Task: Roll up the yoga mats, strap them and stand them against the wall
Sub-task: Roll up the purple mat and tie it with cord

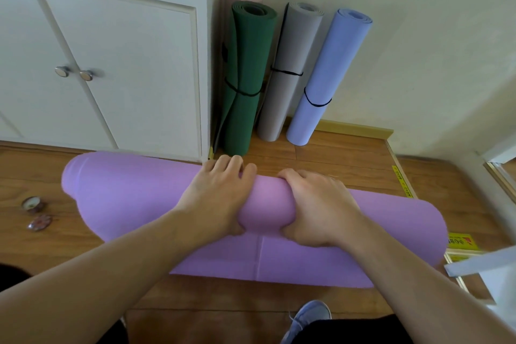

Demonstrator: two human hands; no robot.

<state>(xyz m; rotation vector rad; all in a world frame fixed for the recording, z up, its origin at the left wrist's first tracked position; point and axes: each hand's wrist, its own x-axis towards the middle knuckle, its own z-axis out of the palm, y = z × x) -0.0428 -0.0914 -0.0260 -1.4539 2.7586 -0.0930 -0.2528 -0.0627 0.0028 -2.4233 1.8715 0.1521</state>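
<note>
Fingers (234, 165) of both hands over the purple mat (125, 190) roll.

Both bare forearms are reaching forward and converging. The left hand (215, 195) and right hand (318, 207) are lying side by side, palms down, fingers curling over, thumbs tucking underneath.

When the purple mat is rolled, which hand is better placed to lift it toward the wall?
Probably the right hand. It grips the purple mat on the side nearer the wall, past the blue mat. The left hand grips beside it, nearer the cabinet.
</note>
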